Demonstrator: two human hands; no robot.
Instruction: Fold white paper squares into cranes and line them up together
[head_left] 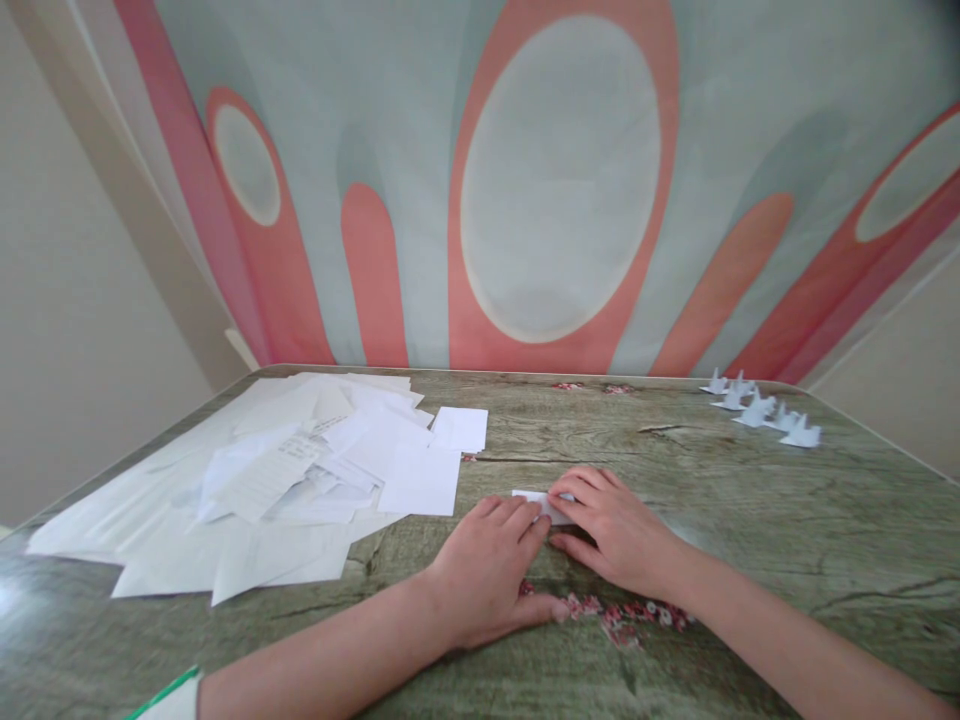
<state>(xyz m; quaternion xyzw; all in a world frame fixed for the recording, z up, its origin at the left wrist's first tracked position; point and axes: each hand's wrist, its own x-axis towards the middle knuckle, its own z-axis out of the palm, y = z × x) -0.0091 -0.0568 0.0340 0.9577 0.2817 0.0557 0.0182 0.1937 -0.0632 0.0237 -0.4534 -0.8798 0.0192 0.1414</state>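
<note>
A small folded piece of white paper point(558, 516) lies on the table in front of me. My left hand point(491, 565) holds down its left end with curled fingertips, the thumb stretched out on the wood. On its right part, my right hand point(611, 525) grips it with the index and other fingers, the thumb just below the near edge. Fingers of both hands cover much of the paper, so its exact folds are hidden. Beyond it to the left are a white paper square point(420, 482) and a smaller paper piece point(461, 428).
A big spread heap of loose white paper sheets point(180, 500), some with writing, covers the table's left side. Several small folded paper figures with upright points point(757, 408) stand at the far right. Behind the wood-patterned table point(750, 520) hangs a patterned curtain point(562, 180).
</note>
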